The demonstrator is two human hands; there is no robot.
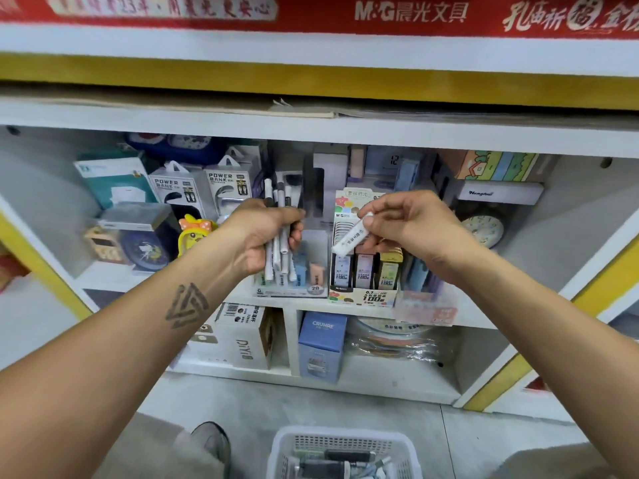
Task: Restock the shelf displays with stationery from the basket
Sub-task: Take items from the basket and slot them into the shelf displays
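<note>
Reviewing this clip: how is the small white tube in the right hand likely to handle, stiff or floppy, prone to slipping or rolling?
The white tube looks like a rigid plastic case, so probably stiff. The right hand pinches it near one end with fingertips alone, suggesting it is light. Its smooth, rounded-looking body could slip in a loose pinch and might roll if laid flat.

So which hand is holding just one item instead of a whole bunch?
The right hand: it pinches a single small white rectangular case, while the left hand grips a bundle of white pens.
</note>
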